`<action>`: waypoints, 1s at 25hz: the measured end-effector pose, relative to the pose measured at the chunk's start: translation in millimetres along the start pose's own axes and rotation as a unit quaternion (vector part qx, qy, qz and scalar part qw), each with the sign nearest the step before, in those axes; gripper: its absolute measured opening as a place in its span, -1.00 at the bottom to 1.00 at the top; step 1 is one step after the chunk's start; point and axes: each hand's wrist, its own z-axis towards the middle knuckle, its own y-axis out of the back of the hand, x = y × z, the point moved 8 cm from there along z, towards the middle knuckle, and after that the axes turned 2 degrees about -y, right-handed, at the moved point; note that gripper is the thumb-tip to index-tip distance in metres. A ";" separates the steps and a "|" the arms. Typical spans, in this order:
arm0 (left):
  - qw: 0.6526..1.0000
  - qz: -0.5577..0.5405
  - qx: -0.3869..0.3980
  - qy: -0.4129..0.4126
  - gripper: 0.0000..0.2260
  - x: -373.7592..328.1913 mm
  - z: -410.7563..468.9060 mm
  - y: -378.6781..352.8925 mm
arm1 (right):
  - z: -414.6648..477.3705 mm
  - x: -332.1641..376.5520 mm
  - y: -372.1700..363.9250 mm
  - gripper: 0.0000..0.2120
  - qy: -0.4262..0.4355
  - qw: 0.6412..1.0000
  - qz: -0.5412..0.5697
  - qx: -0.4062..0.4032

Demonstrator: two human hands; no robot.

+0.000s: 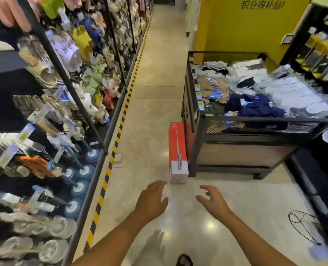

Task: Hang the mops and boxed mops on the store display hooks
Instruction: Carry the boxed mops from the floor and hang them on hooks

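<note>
Both hands out over floor [155,116], empty, fingers spread: left hand [152,201], right hand [213,203]. Red-white boxed mops [177,154] stacked just ahead, beside black bin [236,143]. Blue-headed mops [78,177] hang on left rack.

This is a shop. On the left of the frame, racks [69,77] hold hanging slippers with price tags. On the right, a big bin [255,120] holds packed socks. A long aisle floor [155,77] runs between them.
</note>
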 end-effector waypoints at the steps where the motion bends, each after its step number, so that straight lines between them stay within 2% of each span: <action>1: 1.000 -0.007 0.000 0.003 -0.42 5.4 19.2 3.3 | 20.5 8.7 -0.4 -0.49 -0.001 1.000 -0.007 0.013; 7: 0.999 -0.039 0.017 0.026 -0.41 53.0 147.2 11.5 | 141.9 49.9 -10.2 -0.51 -0.030 0.998 -0.027 0.051; 13: 0.997 -0.022 0.076 0.024 -0.43 96.6 273.7 21.0 | 252.1 95.8 -17.0 -0.53 -0.068 0.996 -0.026 0.047; 18: 0.991 -0.012 0.128 0.041 -0.43 129.7 356.4 0.5 | 331.5 110.9 -24.2 -0.71 -0.080 0.994 -0.020 0.071; 21: 0.985 -0.040 0.147 0.075 -0.45 147.8 388.8 -29.2 | 377.0 95.7 -33.2 -0.69 -0.093 0.992 -0.017 0.088; 25: 0.976 -0.072 0.159 0.128 -0.47 172.0 428.9 -84.8 | 438.3 35.9 -68.2 -0.59 -0.151 0.981 -0.033 0.117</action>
